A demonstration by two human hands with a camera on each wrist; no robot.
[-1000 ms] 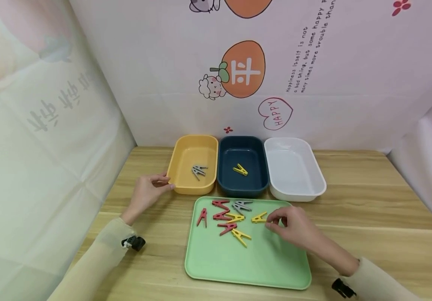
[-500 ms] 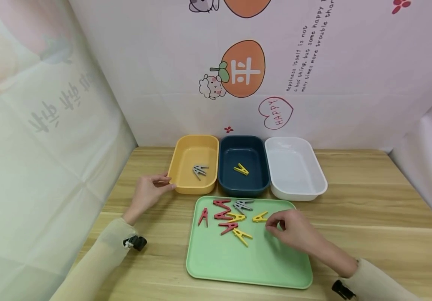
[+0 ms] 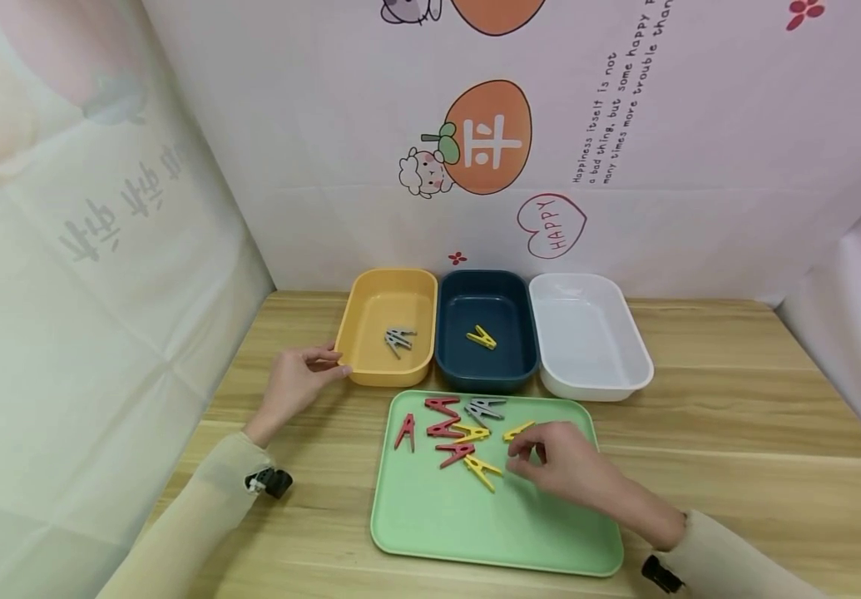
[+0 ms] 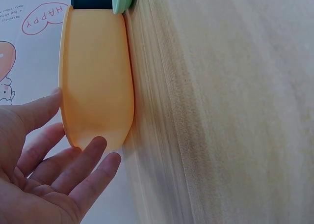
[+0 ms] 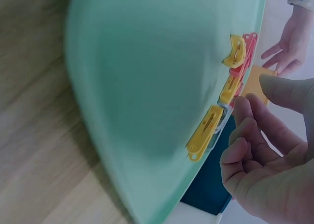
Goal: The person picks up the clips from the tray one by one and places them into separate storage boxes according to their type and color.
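Green tray (image 3: 490, 532) bears a yellow clip (image 3: 512, 433) at your right hand's (image 3: 563, 462) ten o'clock; that hand grasps nothing, and a low sweep may knock the clip. Your left hand (image 3: 294, 384), relaxed, touches the orange tub (image 3: 387, 378) at its eight o'clock; pressing could slide it.

Across the upper half of the head view, a pale, printed backdrop (image 3: 310, 125). At upper centre, a printed orange fruit (image 3: 496, 166) with a white character; just beside, at lower left, a small white-haired cartoon figure (image 3: 425, 173). Right of centre, slanted lines of dark English lettering (image 3: 596, 148), with a red heart outline (image 3: 552, 226) reading HAPPY below. In the upper right corner, a red flower (image 3: 806, 12). Along the left side, a creased whitish sheet (image 3: 86, 349) with faint grey characters (image 3: 141, 190). Across the lower part, a light wooden tabletop (image 3: 744, 408).
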